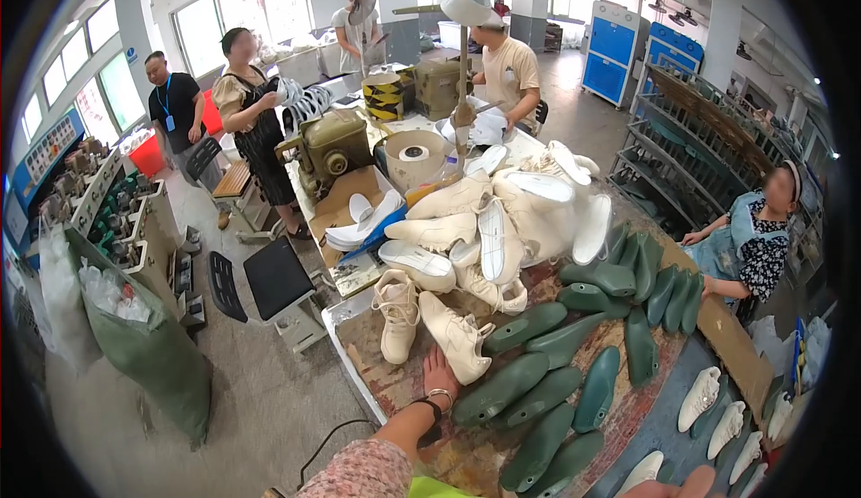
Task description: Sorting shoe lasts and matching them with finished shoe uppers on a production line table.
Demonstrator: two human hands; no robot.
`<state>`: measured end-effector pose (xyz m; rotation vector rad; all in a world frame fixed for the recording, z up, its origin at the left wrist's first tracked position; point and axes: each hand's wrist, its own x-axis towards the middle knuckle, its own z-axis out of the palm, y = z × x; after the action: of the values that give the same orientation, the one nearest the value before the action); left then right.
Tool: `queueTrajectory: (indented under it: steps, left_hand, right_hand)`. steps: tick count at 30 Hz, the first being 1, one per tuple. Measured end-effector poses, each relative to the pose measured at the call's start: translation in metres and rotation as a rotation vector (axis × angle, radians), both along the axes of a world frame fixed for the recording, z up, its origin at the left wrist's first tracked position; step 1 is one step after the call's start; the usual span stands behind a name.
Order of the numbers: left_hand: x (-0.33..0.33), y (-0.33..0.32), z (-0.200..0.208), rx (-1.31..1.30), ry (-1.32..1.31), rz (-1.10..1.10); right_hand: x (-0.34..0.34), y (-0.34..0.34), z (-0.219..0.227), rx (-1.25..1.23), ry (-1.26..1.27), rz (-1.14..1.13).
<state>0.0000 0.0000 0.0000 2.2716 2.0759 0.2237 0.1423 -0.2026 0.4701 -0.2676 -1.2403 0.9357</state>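
Observation:
My left hand (439, 374) lies on the worn tabletop with its fingers stretched out, against a cream sneaker (453, 337) that rests at a slant. Beside it another cream sneaker (395, 316) stands upright. To the right of my left hand lie several dark green shoe lasts (502, 383), spread loosely over the table. Only part of my right hand (686, 485) comes in at the lower edge. Its fingers look extended and apart, with nothing seen in them, near a cream shoe (642, 472) on the rack below.
A heap of cream shoes (499, 233) covers the table's middle. A green machine (334, 150) and a cardboard box of insoles (354, 202) stand beyond. A person (749, 242) in an apron is at the right, by a shelved rack (691, 130). A black chair (273, 278) stands left.

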Motion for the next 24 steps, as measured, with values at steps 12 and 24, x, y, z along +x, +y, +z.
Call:
queueTrajectory:
  steps: [12, 24]
  left_hand:
    - [0.010, 0.009, 0.009, -0.056, -0.072, -0.073]
    - [0.015, 0.015, 0.011, -0.035, -0.249, -0.140]
  right_hand:
    - [0.137, -0.052, -0.121, -0.422, -0.331, 0.975]
    - [0.369, 0.033, -0.310, -1.011, -1.222, -1.160]
